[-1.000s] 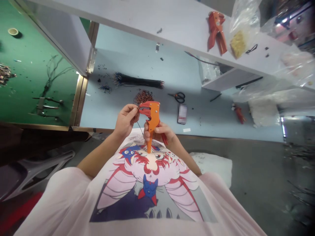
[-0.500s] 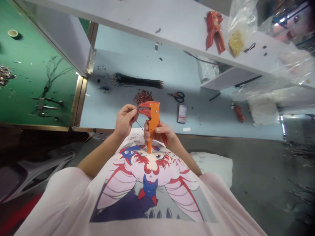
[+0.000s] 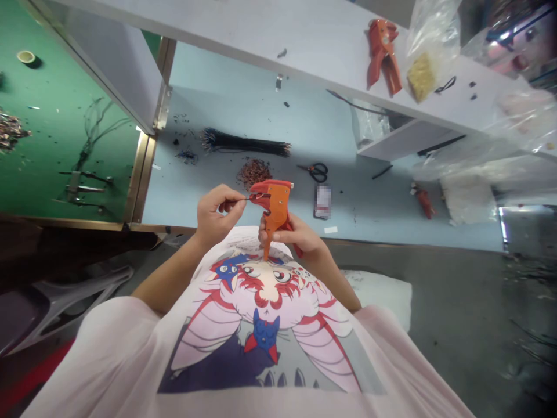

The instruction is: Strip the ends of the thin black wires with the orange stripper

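My right hand point(image 3: 300, 233) is wrapped round the handles of an orange and red wire stripper point(image 3: 278, 206), whose red jaws point left. Pinched between thumb and fingers of my left hand point(image 3: 220, 215) is a thin dark wire point(image 3: 247, 199); its end is at the stripper's jaws. Whether the jaws grip the wire is too small to tell. Just beyond the tool lies a heap of coppery scraps point(image 3: 253, 172). A long bundle of black wires point(image 3: 246, 142) rests on the blue table behind that heap.
Black-handled scissors point(image 3: 318, 172) and a small pale box point(image 3: 322, 201) lie right of the tool. On the white shelf point(image 3: 243, 35) are another red wire stripper point(image 3: 383, 57) and a plastic bag with yellow pieces point(image 3: 420, 77). A metal-edged divider point(image 3: 143, 168) borders the green surface.
My left hand has shifted left and turned, still pinching the wire. The wire stripper has tilted and moved slightly right in my right hand.
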The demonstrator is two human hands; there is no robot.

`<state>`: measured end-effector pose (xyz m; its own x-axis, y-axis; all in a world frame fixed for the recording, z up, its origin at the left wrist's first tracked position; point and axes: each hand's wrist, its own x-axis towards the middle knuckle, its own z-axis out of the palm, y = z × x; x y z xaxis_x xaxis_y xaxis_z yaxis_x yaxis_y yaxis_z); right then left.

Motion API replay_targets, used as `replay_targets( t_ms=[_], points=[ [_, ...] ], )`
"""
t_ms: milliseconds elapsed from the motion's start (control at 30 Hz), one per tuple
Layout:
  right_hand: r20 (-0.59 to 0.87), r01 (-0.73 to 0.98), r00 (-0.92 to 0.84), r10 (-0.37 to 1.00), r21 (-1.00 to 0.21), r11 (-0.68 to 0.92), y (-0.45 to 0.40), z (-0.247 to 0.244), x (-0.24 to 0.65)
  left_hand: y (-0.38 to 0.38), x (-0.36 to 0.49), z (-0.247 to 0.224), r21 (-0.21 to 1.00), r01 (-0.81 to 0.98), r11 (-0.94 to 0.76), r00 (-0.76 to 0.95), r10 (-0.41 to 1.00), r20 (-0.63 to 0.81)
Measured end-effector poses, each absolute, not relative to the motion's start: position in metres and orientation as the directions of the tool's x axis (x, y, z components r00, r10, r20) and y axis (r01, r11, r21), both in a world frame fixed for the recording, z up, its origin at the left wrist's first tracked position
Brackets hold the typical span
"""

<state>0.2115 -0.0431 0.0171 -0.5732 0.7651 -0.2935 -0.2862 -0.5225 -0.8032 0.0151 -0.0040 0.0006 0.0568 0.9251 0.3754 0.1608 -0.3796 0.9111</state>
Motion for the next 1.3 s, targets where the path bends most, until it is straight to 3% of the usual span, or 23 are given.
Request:
replay_targets(
  t_ms=[333, 500, 667, 1033, 1300],
  points=[
    [-0.303, -0.345, -0.534, 0.789, -0.774, -0.531, -0.044, 0.018, 0.211, -0.009, 0.016, 0.007, 0.937, 0.016, -0.348, 0.220, 0.916, 0.336],
    [-0.311, -0.435, -0.601, 0.736, -0.645, -0.628, -0.048, 0.018, 0.206, -0.019, 0.030, 0.002, 0.986, -0.150, -0.073, 0.220, 0.970, 0.105],
    [-0.282, -0.471, -0.666, 0.690, -0.558, -0.683, -0.050, 0.015, 0.203, -0.020, 0.039, -0.004, 0.913, -0.362, 0.190, 0.266, 0.959, -0.094],
    [-0.217, -0.514, -0.707, 0.674, -0.497, -0.699, -0.049, 0.005, 0.204, -0.014, 0.040, -0.008, 0.850, -0.442, 0.287, 0.357, 0.925, -0.126],
    [-0.266, -0.475, -0.711, 0.651, -0.502, -0.723, -0.049, 0.004, 0.204, -0.010, 0.036, -0.015, 0.922, -0.347, 0.171, 0.352, 0.935, -0.041]
  ],
)
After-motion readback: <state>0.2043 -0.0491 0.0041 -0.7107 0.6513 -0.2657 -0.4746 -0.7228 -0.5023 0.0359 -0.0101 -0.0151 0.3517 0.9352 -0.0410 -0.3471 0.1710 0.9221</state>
